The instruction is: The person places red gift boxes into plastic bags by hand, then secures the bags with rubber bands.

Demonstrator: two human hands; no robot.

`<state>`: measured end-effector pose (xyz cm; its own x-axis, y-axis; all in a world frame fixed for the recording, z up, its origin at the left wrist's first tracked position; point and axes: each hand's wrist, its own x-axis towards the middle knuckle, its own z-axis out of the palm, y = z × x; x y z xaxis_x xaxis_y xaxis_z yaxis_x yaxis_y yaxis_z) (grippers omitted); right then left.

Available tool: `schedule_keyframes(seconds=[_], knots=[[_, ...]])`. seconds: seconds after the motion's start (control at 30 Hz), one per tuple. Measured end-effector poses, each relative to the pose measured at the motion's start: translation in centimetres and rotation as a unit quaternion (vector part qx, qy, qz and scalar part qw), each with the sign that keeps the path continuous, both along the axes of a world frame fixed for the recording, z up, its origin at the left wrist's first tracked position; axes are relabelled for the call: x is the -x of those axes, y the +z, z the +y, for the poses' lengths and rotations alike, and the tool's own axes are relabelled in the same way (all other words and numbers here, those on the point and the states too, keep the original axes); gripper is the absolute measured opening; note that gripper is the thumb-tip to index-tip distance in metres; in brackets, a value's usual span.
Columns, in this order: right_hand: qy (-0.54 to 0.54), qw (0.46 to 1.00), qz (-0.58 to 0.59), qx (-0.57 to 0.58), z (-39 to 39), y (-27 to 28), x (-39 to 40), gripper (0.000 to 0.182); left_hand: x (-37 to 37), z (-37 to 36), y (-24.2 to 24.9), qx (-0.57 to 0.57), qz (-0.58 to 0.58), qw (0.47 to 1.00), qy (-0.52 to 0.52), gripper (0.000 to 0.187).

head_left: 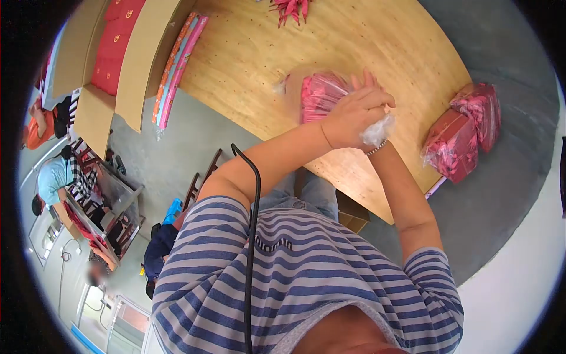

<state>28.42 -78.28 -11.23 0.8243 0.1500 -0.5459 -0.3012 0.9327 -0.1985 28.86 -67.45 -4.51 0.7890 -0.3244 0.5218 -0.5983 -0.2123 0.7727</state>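
On the wooden table [236, 65] lies a see-through plastic bag [322, 94] packed with pink-red ribbon-like pieces. My left hand [352, 115] is closed over the gathered end of this bag at its right side. A whitish bunch of plastic [378, 131] sticks out below the fingers. My right hand [369, 79], with a beaded bracelet at the wrist, meets the left one at the same spot. Much of it is hidden behind the left hand; the fingers that show appear bent round the bag's neck.
Two filled pink-red bags [453, 138] sit at the table's right edge. Loose red ribbons [290, 9] lie at the far edge. Upper left are an open cardboard box [134, 65] with red contents and rolls of patterned paper [177, 71]. Other people [54, 177] sit at the left.
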Motion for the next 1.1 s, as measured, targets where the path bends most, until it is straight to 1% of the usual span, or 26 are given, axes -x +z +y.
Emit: schedule_keyframes(seconds=[0.03,0.07,0.1,0.13,0.17,0.2,0.27,0.37,0.43,0.47,0.5,0.53,0.6,0.63,0.7,0.73,0.8,0.83,0.87,0.9,0.93,0.97,1.0,1.03,1.07,1.1], knots=[[0.016,1.0,-0.01,0.006,-2.2,0.6,0.2,0.05,0.1,-0.2,0.4,0.0,0.0,1.0,0.003,0.039],[0.032,0.999,-0.02,0.012,-1.4,0.2,-0.2,0.05,0.2,-0.5,0.9,0.028,-0.003,1.0,-0.005,0.037],[0.047,0.998,-0.028,0.017,-2.8,0.5,-0.6,0.05,0.4,-0.8,1.2,0.056,-0.004,0.998,-0.014,0.036],[0.062,0.997,-0.035,0.023,-3.1,0.7,0.0,0.051,0.6,-1.4,1.0,0.058,0.007,0.998,-0.023,0.032],[0.077,0.996,-0.043,0.029,-3.1,1.1,0.8,0.051,0.9,-1.7,1.4,0.059,0.009,0.998,-0.022,0.032],[0.09,0.994,-0.051,0.035,-5.1,1.8,0.1,0.052,1.1,-2.0,2.1,0.074,0.019,0.997,-0.016,0.029],[0.12,0.989,-0.067,0.047,-6.0,2.3,1.9,0.053,1.2,-2.2,3.4,0.118,0.033,0.992,-0.009,0.024],[0.162,0.98,-0.092,0.065,-6.7,2.2,1.7,0.054,0.7,-2.7,2.2,0.131,0.03,0.99,-0.032,0.028],[0.19,0.973,-0.11,0.076,-5.0,1.9,1.8,0.055,0.4,-3.2,-0.6,0.134,0.04,0.989,-0.036,0.027],[0.204,0.969,-0.119,0.08,-4.2,1.5,1.5,0.056,-0.1,-3.0,-0.8,0.136,0.049,0.989,-0.041,0.026],[0.217,0.964,-0.126,0.084,-3.8,1.0,1.3,0.056,0.2,-2.7,-0.8,0.1,0.049,0.993,-0.034,0.025],[0.229,0.961,-0.133,0.087,-3.5,0.6,1.1,0.057,0.2,-2.6,-0.9,0.098,0.052,0.993,-0.035,0.025],[0.249,0.954,-0.139,0.091,-3.2,-0.2,1.6,0.058,0.4,-2.3,-0.1,0.032,0.076,0.997,-0.01,0.02],[0.259,0.95,-0.143,0.095,-3.1,-0.3,1.7,0.058,0.9,-2.6,0.0,0.032,0.082,0.996,-0.013,0.02],[0.283,0.939,-0.167,0.102,-3.2,0.2,1.9,0.059,0.7,-3.0,-0.2,-0.008,0.04,0.999,0.014,0.023],[0.295,0.933,-0.176,0.107,-3.2,0.0,1.4,0.06,0.7,-3.1,-0.5,-0.008,0.04,0.999,0.015,0.023],[0.324,0.919,-0.191,0.115,-4.8,0.1,0.2,0.061,0.6,-3.1,-0.4,-0.032,0.039,0.999,0.002,0.037],[0.326,0.919,-0.188,0.114,-5.0,-0.1,0.2,0.061,0.7,-3.1,-0.4,-0.032,0.042,0.999,0.003,0.037],[0.319,0.924,-0.193,0.082,-4.9,0.4,-0.2,0.054,0.3,-2.7,1.0,-0.131,0.073,0.988,-0.022,0.043],[0.311,0.928,-0.199,0.05,-4.7,0.7,-0.4,0.048,0.1,-2.5,1.8,-0.228,0.103,0.967,-0.047,0.05],[0.31,0.929,-0.197,0.051,-3.3,-1.3,0.5,0.048,-0.1,-2.6,1.4,-0.226,0.104,0.967,-0.049,0.05],[0.082,0.962,-0.2,0.168,-0.9,-5.0,2.2,0.046,-0.5,-2.7,0.7,-0.179,0.065,0.982,-0.013,0.038],[-0.15,0.931,-0.189,0.275,0.4,-6.8,3.3,0.044,-0.7,-2.7,0.2,-0.132,0.027,0.991,0.022,0.027],[-0.152,0.931,-0.185,0.275,-0.7,-5.7,2.9,0.044,-0.8,-2.4,0.3,-0.133,0.03,0.991,0.02,0.027],[0.034,0.919,-0.218,0.327,-2.6,-3.3,1.7,0.044,-0.9,-1.5,0.8,-0.153,0.056,0.987,0.007,0.041],[0.218,0.873,-0.241,0.364,-3.6,-1.6,0.9,0.044,-0.7,-0.5,1.0,-0.174,0.083,0.981,-0.008,0.054]])
